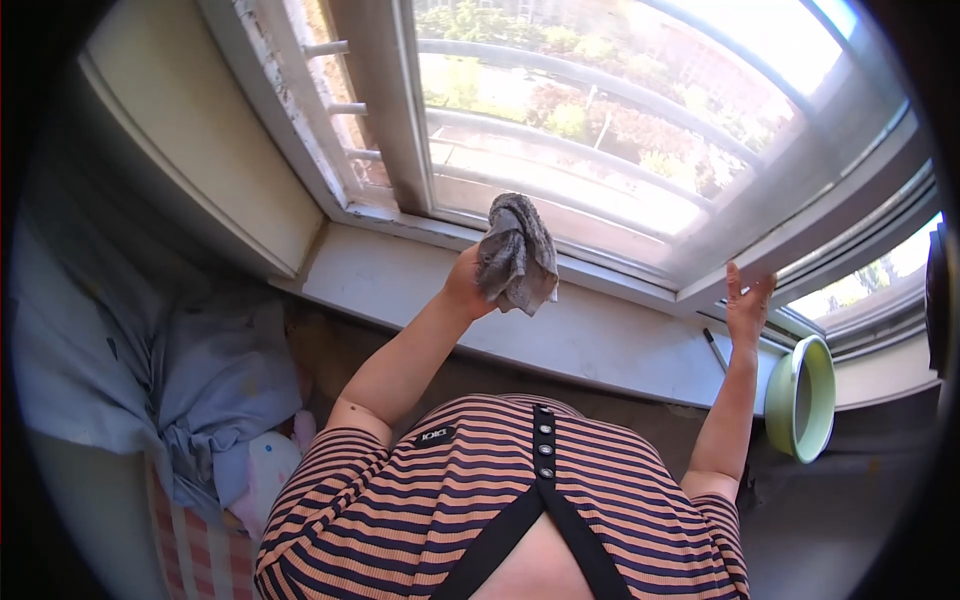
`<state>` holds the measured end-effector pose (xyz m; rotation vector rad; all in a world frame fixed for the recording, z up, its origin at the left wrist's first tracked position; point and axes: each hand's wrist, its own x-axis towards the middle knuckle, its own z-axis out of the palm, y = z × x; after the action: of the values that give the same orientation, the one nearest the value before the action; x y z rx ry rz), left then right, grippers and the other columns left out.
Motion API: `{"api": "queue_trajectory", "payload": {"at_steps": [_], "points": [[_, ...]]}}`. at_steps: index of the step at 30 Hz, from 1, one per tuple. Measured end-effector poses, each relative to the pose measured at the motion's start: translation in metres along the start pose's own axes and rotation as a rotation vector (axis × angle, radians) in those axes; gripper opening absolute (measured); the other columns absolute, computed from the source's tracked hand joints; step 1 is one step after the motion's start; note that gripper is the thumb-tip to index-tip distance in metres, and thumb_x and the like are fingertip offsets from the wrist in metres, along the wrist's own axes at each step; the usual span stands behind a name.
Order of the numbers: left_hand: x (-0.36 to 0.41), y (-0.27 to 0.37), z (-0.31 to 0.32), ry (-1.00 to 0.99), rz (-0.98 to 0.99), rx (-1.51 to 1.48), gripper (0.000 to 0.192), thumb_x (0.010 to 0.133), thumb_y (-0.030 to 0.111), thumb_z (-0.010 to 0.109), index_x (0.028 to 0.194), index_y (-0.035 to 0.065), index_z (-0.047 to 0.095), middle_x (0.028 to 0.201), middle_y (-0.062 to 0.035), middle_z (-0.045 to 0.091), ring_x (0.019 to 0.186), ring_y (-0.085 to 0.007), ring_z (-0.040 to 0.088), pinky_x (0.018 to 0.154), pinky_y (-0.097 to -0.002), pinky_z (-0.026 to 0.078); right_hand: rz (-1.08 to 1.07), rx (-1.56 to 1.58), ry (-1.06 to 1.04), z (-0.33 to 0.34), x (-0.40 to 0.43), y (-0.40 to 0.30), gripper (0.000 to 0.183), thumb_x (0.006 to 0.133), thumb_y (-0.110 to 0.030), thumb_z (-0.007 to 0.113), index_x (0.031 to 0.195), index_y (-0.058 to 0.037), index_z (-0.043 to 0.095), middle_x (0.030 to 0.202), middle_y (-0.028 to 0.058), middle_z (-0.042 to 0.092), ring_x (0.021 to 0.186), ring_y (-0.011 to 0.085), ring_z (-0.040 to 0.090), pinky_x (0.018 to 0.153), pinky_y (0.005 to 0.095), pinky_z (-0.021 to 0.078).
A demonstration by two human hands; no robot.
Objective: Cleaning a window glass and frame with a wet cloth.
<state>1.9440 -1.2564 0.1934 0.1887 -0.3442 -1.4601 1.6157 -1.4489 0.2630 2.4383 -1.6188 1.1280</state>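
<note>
My left hand (471, 281) holds a bunched grey cloth (517, 255), raised before the lower part of a window pane (555, 169). Folds of the cloth hide most of my fingers. Over on the right, my right hand (746, 311) is at the lower corner of the white window sash (795, 244), thumb against its near side and the other fingers at its outer edge, partly hidden. Below both hands runs a white windowsill (600, 337). A dark, thin stick-like object (716, 349) lies on the sill beside my right forearm.
A light green plastic basin (776, 397) stands tilted at the sill's right end. Metal bars (592, 146) cross outside the glass. A cream panel (195, 150) borders the window on the left. Grey-blue fabric (225, 367) and a pink-and-white plush toy (266, 465) are at lower left.
</note>
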Motion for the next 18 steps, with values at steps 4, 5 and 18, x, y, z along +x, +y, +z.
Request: {"api": "queue_trajectory", "payload": {"at_steps": [4,5,18], "points": [[0.007,-0.022,0.017,0.064,-0.171,-0.011,0.031,0.090,0.022,0.032,0.111,0.0035,0.045,0.106,-0.0121,0.054,0.098,-0.0236,0.052,0.087,-0.0382,0.042,0.019,0.015,0.071,-0.009,-0.045,-0.029,0.046,0.079,-0.031,0.057,0.111,-0.0004,0.044,0.098,0.0158,0.051,0.088,0.0272,0.051,0.076,0.0360,0.0416],[0.011,-0.032,0.021,0.071,-0.239,-0.041,0.031,0.089,0.021,0.032,0.112,0.0038,0.044,0.106,-0.0122,0.053,0.097,-0.0234,0.053,0.086,-0.0377,0.042,0.055,0.124,-0.021,-0.012,-0.060,-0.039,0.041,0.081,-0.027,0.057,0.108,0.0004,0.046,0.091,0.0125,0.054,0.081,0.0218,0.053,0.072,0.0322,0.0435],[0.078,-0.213,0.111,-0.054,-0.713,0.449,0.042,0.088,0.015,0.040,0.127,0.0020,0.029,0.126,-0.0109,0.034,0.115,-0.0238,0.037,0.092,-0.0364,0.036,0.642,1.297,0.098,-0.070,-0.104,0.057,0.017,0.083,-0.008,0.054,0.097,0.0003,0.057,0.083,0.0017,0.059,0.072,0.0056,0.052,0.065,0.0187,0.0433]]}}
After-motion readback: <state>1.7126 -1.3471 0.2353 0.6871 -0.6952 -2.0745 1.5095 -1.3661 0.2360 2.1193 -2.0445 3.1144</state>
